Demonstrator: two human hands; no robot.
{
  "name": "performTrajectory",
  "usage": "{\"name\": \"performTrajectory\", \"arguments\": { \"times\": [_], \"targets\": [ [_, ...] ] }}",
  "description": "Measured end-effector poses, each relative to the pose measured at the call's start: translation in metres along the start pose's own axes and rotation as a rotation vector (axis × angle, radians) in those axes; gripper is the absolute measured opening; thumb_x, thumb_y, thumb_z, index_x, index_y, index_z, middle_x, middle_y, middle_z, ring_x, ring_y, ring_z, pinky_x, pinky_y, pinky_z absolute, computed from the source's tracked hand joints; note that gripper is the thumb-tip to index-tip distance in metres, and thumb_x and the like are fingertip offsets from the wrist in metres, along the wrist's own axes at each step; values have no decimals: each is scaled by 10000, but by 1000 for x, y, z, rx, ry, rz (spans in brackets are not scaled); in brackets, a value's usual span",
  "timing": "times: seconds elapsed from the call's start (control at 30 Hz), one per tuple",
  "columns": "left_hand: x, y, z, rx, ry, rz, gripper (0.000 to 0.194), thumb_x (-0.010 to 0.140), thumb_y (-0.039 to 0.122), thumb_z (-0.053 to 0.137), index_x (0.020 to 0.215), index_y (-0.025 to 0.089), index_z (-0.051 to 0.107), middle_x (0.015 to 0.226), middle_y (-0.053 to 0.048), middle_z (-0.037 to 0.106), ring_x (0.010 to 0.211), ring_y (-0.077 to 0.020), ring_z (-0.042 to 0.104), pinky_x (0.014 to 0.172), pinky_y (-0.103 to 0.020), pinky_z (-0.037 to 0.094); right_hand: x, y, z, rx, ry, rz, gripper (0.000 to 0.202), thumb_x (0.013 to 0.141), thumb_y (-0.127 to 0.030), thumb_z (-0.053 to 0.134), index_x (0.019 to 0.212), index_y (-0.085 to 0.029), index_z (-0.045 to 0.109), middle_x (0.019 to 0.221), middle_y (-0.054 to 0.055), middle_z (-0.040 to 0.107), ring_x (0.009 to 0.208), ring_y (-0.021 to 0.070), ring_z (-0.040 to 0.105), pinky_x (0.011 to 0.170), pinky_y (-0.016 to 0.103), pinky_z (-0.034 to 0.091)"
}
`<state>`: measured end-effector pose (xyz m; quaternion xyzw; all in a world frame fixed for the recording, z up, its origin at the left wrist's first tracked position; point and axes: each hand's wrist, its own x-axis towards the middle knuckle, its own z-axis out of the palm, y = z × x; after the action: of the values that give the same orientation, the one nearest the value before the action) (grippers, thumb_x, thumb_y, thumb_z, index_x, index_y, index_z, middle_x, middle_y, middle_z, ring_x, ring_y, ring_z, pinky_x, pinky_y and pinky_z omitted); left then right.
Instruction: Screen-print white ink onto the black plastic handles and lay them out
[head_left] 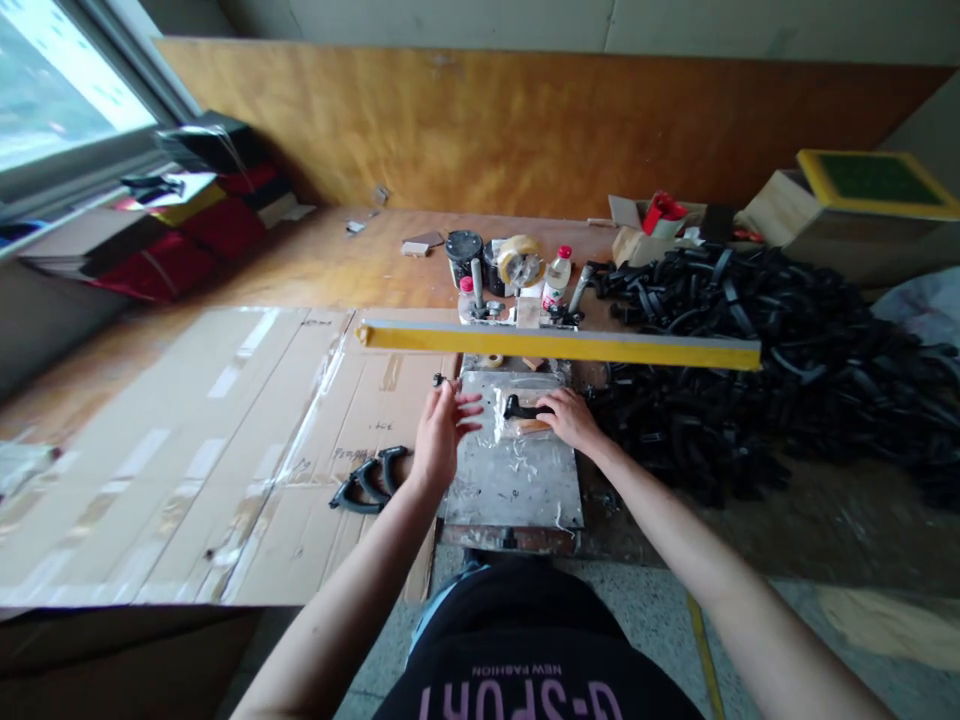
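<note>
My right hand (571,418) has its fingers round one end of a curved black plastic part (519,408), which lies on a small taped pad on the grey metal plate (487,490). At the plate's left edge is my left hand (441,432), its lower fingers spread. A small black piece (439,380) shows at its thumb and index fingertips and seems pinched there. Several curved black parts (369,482) rest on the cardboard left of my left forearm. Above the plate, beyond both hands, a yellow-and-grey bar (562,345) runs crosswise.
A large heap of black parts (697,400) covers the right side. Behind the bar stand metal posts, a dark jar (463,255), a tape roll (520,262) and a red-capped bottle (557,278). Flattened cardboard (187,420) spreads left. A green-topped yellow frame (877,182) sits on a box.
</note>
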<state>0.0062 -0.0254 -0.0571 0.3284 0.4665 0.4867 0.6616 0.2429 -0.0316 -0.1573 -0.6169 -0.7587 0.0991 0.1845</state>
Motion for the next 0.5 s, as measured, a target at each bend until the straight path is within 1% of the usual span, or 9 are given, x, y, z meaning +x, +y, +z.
{"name": "performTrajectory", "arguments": {
  "times": [0.07, 0.1, 0.17, 0.23, 0.27, 0.3, 0.33, 0.43, 0.5],
  "targets": [
    [-18, -36, -6, 28, -67, -248, 523, 816, 595, 587, 1114, 166, 567, 1018, -119, 711, 767, -173, 683, 582, -254, 518, -9, -32, 2, -1, 69, 8, 132, 882, -285, 631, 964, -200, 688, 931, 76, 635, 957, 222, 559, 874, 346, 453],
    [-27, -52, -10, 21, -85, -335, 519, 814, 591, 593, 1107, 162, 574, 1040, -130, 709, 801, -193, 692, 601, -275, 534, -15, -48, 4, 10, 82, -44, 141, 896, -292, 612, 969, -199, 689, 919, 77, 631, 945, 219, 556, 860, 336, 455],
    [-43, -77, -24, -20, -44, -413, 466, 814, 562, 611, 1049, 160, 590, 998, -120, 716, 841, -214, 700, 633, -295, 549, -27, -74, 6, 43, 28, -268, 158, 919, -271, 573, 1014, -222, 690, 913, 62, 637, 926, 201, 558, 842, 314, 453],
    [-52, -92, -50, -30, 59, -418, 400, 817, 524, 617, 958, 151, 604, 880, -94, 718, 795, -208, 704, 616, -282, 542, -36, -79, 6, 71, -65, -478, 212, 938, -213, 524, 1066, -257, 687, 923, 37, 659, 914, 179, 570, 844, 302, 447],
    [-55, -96, -69, -9, 119, -407, 383, 827, 512, 601, 932, 144, 611, 842, -88, 716, 766, -203, 704, 605, -276, 537, -38, -70, 3, 69, -85, -501, 252, 939, -175, 499, 1086, -262, 684, 939, 30, 672, 916, 171, 577, 853, 300, 446],
    [-57, -98, -91, 27, 184, -393, 377, 844, 505, 568, 927, 140, 619, 832, -89, 718, 741, -200, 704, 593, -274, 534, -39, -54, -2, 47, -79, -455, 290, 933, -135, 476, 1097, -254, 684, 963, 33, 682, 930, 169, 583, 866, 303, 446],
    [-59, -100, -116, 68, 257, -370, 379, 866, 496, 522, 930, 138, 628, 840, -93, 723, 730, -195, 703, 597, -273, 537, -39, -30, -10, 5, -57, -352, 320, 916, -93, 458, 1082, -235, 692, 981, 44, 690, 951, 174, 587, 883, 312, 446],
    [-62, -103, -196, 219, 564, -369, 357, 902, 432, 397, 853, 156, 617, 713, -78, 706, 625, -184, 678, 542, -265, 524, -42, 58, -38, -182, -38, 28, 381, 837, -19, 432, 1053, -178, 703, 1108, 113, 677, 1081, 215, 572, 925, 356, 448],
    [-61, -105, -237, 334, 657, -446, 355, 891, 426, 376, 789, 166, 595, 609, -75, 670, 525, -190, 642, 501, -281, 515, -50, 108, -52, -223, -112, 148, 368, 800, -39, 470, 1035, -196, 706, 1230, 117, 644, 1172, 231, 546, 995, 397, 418]
  ]
}}
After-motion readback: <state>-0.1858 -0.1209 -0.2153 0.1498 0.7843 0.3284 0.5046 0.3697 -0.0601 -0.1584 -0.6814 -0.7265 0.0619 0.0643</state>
